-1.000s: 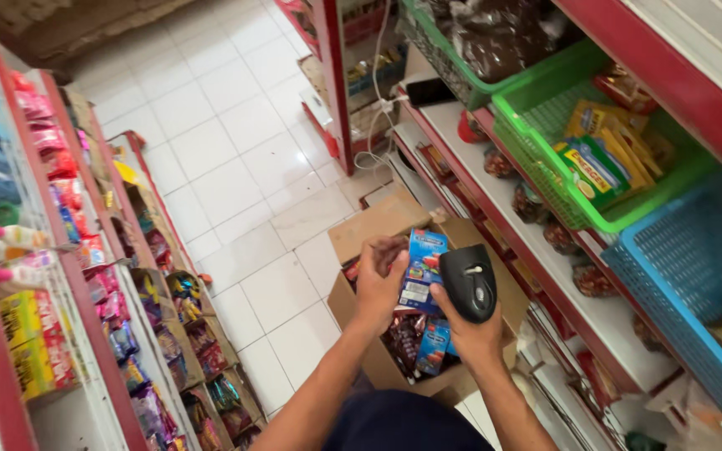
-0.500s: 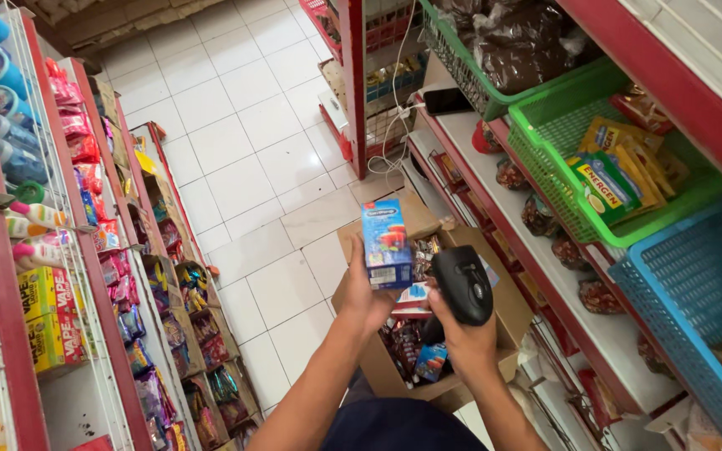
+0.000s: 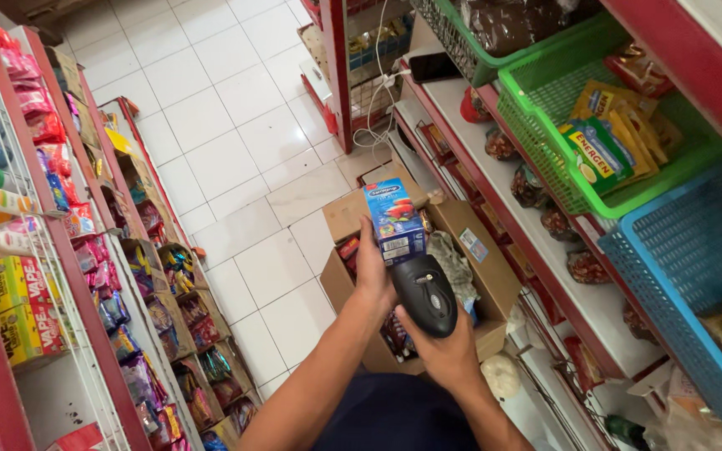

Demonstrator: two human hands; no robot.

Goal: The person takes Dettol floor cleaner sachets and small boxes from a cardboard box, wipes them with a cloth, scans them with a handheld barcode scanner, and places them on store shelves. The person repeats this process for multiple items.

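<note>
My left hand [image 3: 373, 276] holds a small blue carton [image 3: 395, 219] upright above an open cardboard box [image 3: 482, 284] on the floor. My right hand [image 3: 449, 347] grips a black handheld barcode scanner [image 3: 428, 294], its head just below the carton. Several snack packets [image 3: 396, 334] lie inside the cardboard box, partly hidden by my arms.
Red shelves run on both sides of a white-tiled aisle [image 3: 219, 142]. On the right shelf stand a green basket [image 3: 561, 125] with packets and a blue basket [image 3: 695, 276]. Left racks [image 3: 85, 250] hold hanging sachets and bottles. Another box [image 3: 353, 50] stands farther up the aisle.
My left hand lifted the blue carton out of the cardboard box and turned it upright. The scanner stayed in my right hand, close under the carton.
</note>
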